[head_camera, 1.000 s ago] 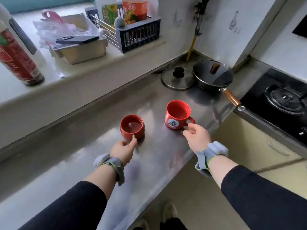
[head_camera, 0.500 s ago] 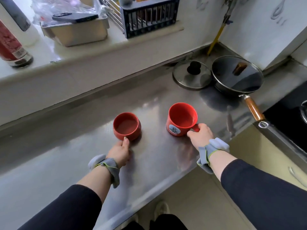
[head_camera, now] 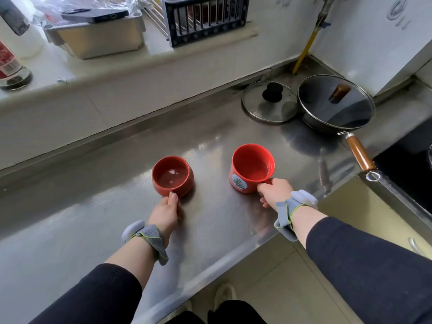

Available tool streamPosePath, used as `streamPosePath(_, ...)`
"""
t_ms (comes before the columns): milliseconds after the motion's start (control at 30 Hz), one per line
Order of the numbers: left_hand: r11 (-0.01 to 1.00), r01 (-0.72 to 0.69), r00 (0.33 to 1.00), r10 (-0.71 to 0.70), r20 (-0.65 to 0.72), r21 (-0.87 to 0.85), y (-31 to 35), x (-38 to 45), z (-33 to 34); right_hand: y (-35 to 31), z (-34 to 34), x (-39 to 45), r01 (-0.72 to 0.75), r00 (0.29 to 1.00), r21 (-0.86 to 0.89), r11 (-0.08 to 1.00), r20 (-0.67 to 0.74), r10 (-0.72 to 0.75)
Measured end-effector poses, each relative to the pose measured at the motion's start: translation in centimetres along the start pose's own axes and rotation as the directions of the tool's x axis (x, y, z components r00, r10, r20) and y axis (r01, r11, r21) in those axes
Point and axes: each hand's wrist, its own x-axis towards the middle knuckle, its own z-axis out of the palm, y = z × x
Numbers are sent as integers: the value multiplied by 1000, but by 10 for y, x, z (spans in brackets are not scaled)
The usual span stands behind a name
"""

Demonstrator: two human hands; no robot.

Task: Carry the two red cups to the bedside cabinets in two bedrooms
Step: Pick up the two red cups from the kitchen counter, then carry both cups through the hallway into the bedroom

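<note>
Two red cups stand on the steel counter (head_camera: pixel 98 220). The round, low cup (head_camera: pixel 172 175) on the left holds some liquid. The taller mug (head_camera: pixel 252 166) on the right bears a white emblem. My left hand (head_camera: pixel 166 212) is at the round cup's near side, with the thumb on its wall and the fingers curled under, out of sight. My right hand (head_camera: pixel 274 191) grips the mug's handle, which it mostly hides. Both cups rest on the counter.
A dark pan (head_camera: pixel 336 106) with a wooden handle (head_camera: pixel 358 153) and a glass lid (head_camera: pixel 268 101) sit at the back right, beside the black stove (head_camera: pixel 406 167). A raised ledge behind carries a metal tin (head_camera: pixel 98 38), a black rack (head_camera: pixel 205 19) and a bottle (head_camera: pixel 10 66). The counter's front edge runs just below my wrists.
Both hands moved forward to the cups. My right hand closed round the mug's handle, and my left thumb came onto the round cup. The view dropped closer to the counter.
</note>
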Motion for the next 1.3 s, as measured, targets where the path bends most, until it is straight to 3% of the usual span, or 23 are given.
streamPosePath(133, 1000, -8, 1000, 8, -17, -2, -2, 1, 1, 2, 7, -4, 55, 997, -42, 998, -58, -57)
streamPosePath(400, 998, -6, 1000, 8, 27, -69, 7, -4, -6, 7, 18, -22, 58, 990, 92, 994, -134, -46)
streamPosePath(733, 974, -217, 964, 203, 173, 69, 44, -22, -14, 20, 15, -84, 45, 954, 236, 971, -298, 29)
streamPosePath(1033, 909, -400, 844, 315, 435, 118, 67, -64, -14, 43, 16, -169, 52, 876, 418, 907, -455, 159)
streamPosePath(1233, 859, -496, 730, 336, 595, 123, 62, -97, 3, 76, 13, -226, 44, 806, 522, 852, -522, 278)
streamPosePath(1300, 834, -537, 663, 329, 673, 122, 58, -120, 18, 95, 7, -254, 58, 757, 565, 823, -562, 332)
